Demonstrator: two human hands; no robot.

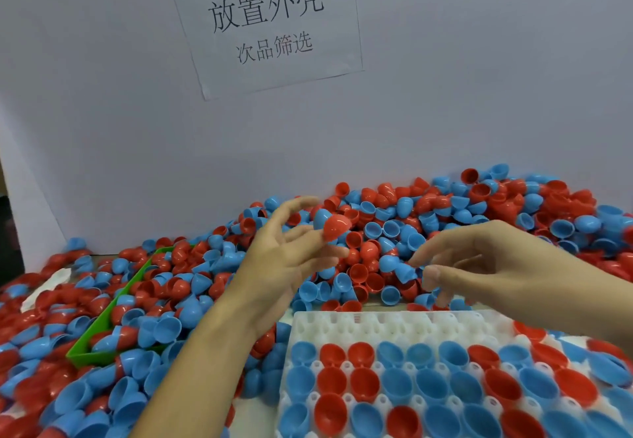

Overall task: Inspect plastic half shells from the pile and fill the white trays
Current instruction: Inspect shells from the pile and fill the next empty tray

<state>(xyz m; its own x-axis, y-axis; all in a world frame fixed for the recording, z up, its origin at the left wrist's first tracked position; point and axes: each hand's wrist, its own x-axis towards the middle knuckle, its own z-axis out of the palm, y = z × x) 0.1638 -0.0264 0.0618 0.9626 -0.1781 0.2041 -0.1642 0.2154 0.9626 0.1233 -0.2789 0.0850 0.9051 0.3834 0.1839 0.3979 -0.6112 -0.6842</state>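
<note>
Worktop: heaped with red and blue shells.
Wall: paper sign at 12 o'clock.
Left hand: pinching red shell.
Right hand: fingers relaxed, released.
White tray: 5 o'clock.

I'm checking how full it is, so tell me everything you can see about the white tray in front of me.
The white tray looks like moulded plastic with rows of round pockets. It lies flat at the lower right, its far edge against the pile. The far rows are bare; the nearer rows hold red and blue half shells, open side up. The right hand hovers above its far edge, and its forearm covers part of the right side.
</note>
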